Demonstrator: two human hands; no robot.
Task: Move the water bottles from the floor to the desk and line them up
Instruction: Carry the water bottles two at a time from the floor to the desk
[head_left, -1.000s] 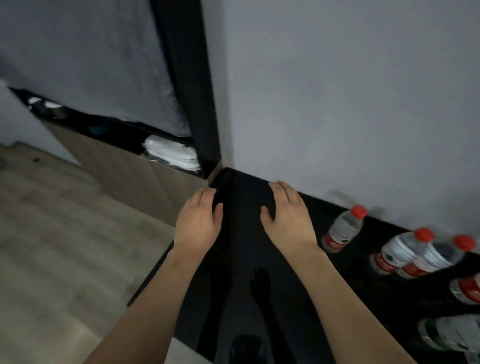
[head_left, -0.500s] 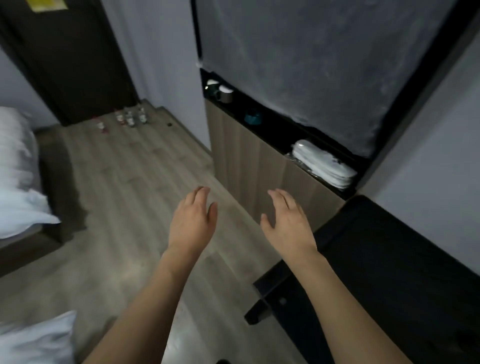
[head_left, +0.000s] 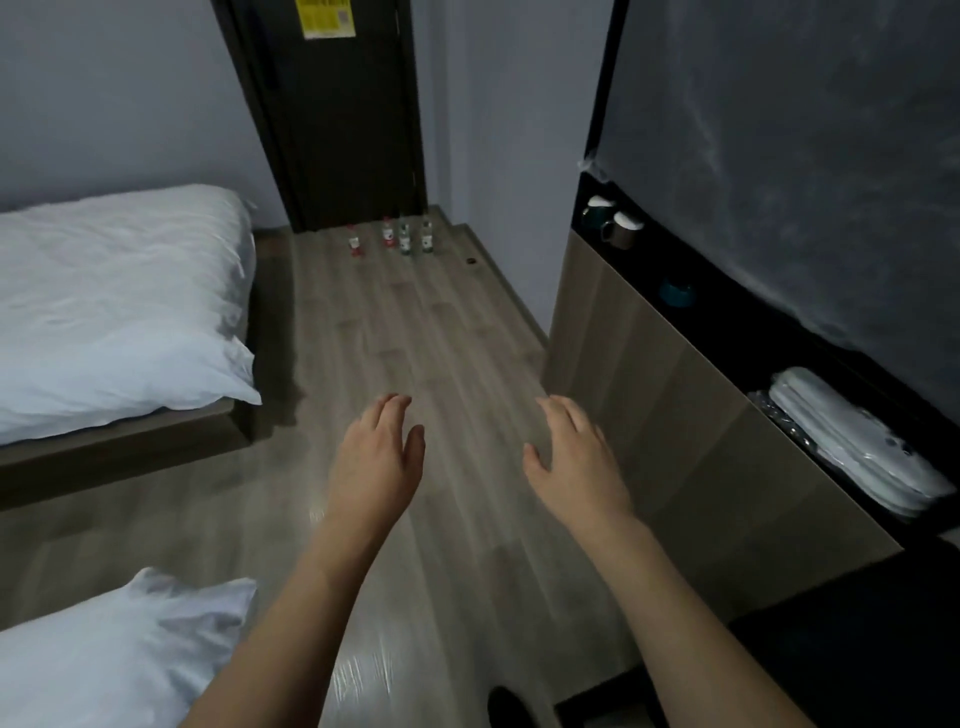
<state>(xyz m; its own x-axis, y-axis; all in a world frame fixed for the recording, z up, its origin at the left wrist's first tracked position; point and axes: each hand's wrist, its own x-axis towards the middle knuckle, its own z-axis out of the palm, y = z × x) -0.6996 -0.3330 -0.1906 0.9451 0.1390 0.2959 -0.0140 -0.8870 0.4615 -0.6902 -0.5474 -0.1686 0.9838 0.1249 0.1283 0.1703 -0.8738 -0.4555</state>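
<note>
- Facing the dark door, you held both hands out over the wooden floor, well short of the bottles.
- Left hand and right hand were empty, fingers loosely spread; probably readied for the next pickup.
- Four bottles stood upright on the floor just before the door, likely the batch left to fetch.
- Caps and labels were too small to read; two looked red-labelled, two greenish.
- Only a dark corner of the desk showed, cut off at lower right; its top was out of view.
- Bed at left.
</note>
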